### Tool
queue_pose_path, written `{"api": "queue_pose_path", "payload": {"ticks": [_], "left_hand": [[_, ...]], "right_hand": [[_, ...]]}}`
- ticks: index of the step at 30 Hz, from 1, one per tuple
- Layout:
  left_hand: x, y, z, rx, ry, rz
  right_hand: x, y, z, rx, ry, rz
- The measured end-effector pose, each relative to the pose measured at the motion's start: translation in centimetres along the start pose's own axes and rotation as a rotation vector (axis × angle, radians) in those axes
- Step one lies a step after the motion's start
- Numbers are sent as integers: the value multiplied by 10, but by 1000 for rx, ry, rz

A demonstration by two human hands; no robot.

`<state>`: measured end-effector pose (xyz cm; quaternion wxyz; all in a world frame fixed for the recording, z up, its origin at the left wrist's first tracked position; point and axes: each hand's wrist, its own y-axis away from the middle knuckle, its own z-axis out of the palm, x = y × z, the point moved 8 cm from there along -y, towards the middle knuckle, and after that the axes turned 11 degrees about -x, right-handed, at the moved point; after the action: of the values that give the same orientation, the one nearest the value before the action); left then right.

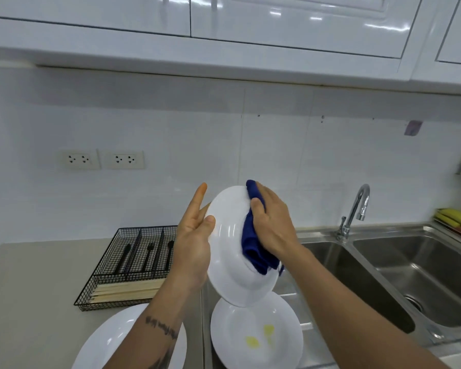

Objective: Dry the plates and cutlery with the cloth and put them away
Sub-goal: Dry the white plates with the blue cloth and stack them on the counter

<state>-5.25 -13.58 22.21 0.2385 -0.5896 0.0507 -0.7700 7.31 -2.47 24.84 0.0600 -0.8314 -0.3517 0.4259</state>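
I hold a white plate (228,251) tilted upright above the counter. My left hand (194,235) grips its left rim, thumb on the front and fingers behind. My right hand (272,222) presses a dark blue cloth (253,243) against the plate's right side, fingers curled over the cloth. Below, a second white plate (256,334) with yellow marks lies on the sink's drainboard. A third white plate (104,342) sits on the counter at lower left, partly hidden by my left forearm. A black wire cutlery tray (128,270) holds black cutlery and wooden chopsticks.
A steel double sink (399,270) with a chrome tap (354,211) fills the right side. Yellow and red items (453,219) lie at the sink's far right edge. White wall cupboards (224,25) hang overhead. Two sockets (101,159) are on the tiled wall.
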Motion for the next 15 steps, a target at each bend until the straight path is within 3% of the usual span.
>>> {"api": "queue_pose_path", "payload": {"ticks": [3,5,12,15], "left_hand": [[0,-1,4,-24,5,-7],[0,-2,6,-35,21,-3],[-6,0,-11,79,124,8],[-14,1,-19,161,183,-12]], "right_hand": [[-34,14,13,-2,272,-204],[-35,14,11,-12,272,-238],[63,35,5,72,-292,110],[68,62,21,145,-347,148]]}}
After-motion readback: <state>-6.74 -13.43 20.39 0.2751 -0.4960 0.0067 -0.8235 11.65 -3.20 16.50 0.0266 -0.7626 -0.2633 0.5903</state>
